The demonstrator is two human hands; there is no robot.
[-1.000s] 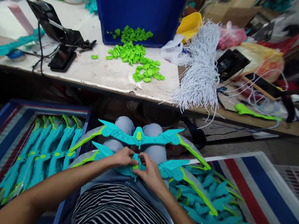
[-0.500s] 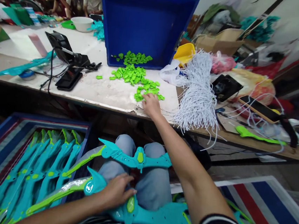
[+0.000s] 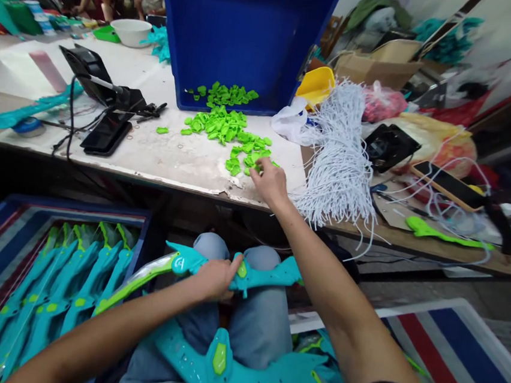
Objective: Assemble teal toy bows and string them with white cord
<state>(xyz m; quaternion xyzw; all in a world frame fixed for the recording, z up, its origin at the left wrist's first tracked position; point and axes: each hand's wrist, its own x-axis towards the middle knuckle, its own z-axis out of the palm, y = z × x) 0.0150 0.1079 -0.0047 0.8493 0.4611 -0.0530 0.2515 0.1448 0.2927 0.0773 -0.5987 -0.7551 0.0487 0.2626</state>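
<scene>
Two turquoise toy bows with lime-green parts lie across my lap. My left hand (image 3: 216,279) is closed around the middle of the farther toy bow (image 3: 265,277), its thumb beside the green centre piece. Nearer my body rests the second toy bow (image 3: 194,363), untouched, with a green oval at its centre. At the table's front edge my right hand (image 3: 271,182) pinches a small lime-green plastic piece (image 3: 252,171). It is beside a loose pile of similar green pieces (image 3: 221,123), which spreads out from the tipped blue crate (image 3: 247,40).
A bundle of white cords (image 3: 337,163) hangs over the table edge on the right. Left on the table are a phone (image 3: 106,136) and black stand (image 3: 86,70). A crate of finished-looking bows (image 3: 80,277) stands at lower left; a striped cover (image 3: 456,361) lies at lower right.
My left hand has moved from the nearer bow to the farther one and grips it. My right hand has shifted slightly right, its fingertips lifting at the green pieces.
</scene>
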